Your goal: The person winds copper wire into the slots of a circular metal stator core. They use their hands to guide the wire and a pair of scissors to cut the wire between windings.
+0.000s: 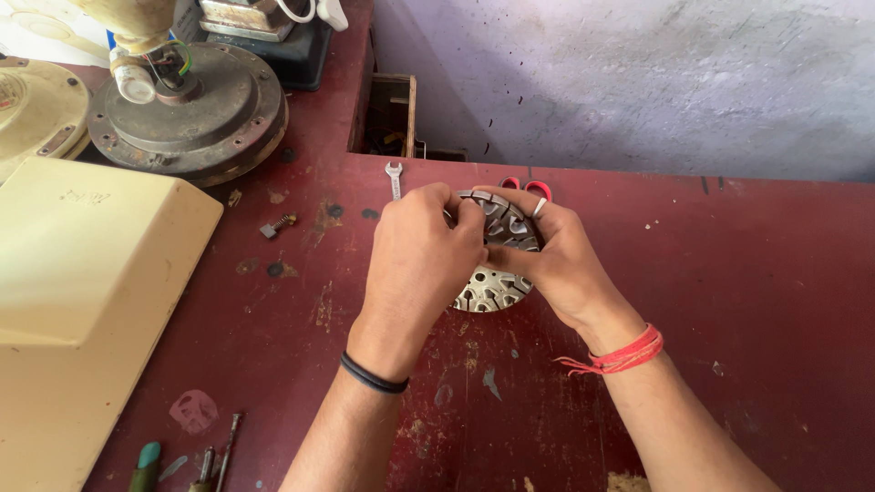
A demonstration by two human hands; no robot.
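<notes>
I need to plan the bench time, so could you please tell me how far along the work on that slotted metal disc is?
Done: nothing finished is visible. In hand: the left hand and right hand grip the slotted metal disc above the red bench, fingers working at its top edge. Left: the round motor housing sits apart at the back, and the small spanner lies unused beside the disc.

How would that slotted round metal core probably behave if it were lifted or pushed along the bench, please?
The slotted metal core looks solid, so probably stiff and heavy for its size. Both the left hand and right hand grip it. Being round, it might roll on edge.
</notes>
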